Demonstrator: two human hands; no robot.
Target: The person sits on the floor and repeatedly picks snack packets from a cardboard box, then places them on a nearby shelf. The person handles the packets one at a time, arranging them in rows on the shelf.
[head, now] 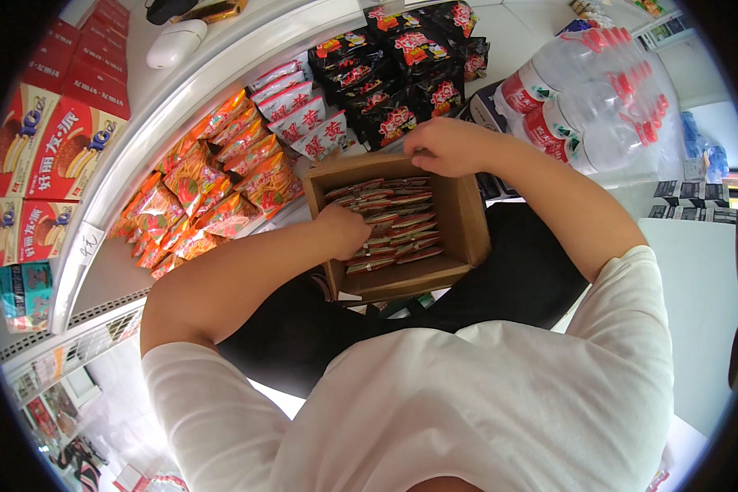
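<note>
An open cardboard box (467,237) rests by my lap, between my dark-clad legs. Rows of flat snack packets (406,215) stand on edge inside, filling its left and middle parts and leaving a gap along the right wall. My left hand (344,230) reaches over the box's left side, fingers down among the packets; its fingertips are hidden, so any grip is unclear. At the far rim, toward the right corner, my right hand (446,146) has its fingers curled downward. Whether it grips the cardboard cannot be made out.
Beyond the box, a shelf holds orange snack bags (221,184), white packets (307,117) and black packets (400,74). Shrink-wrapped water bottles (578,101) stand right. A curved shelf edge (190,74) runs left, near red pie cartons (77,147) and a white earbud case (177,44).
</note>
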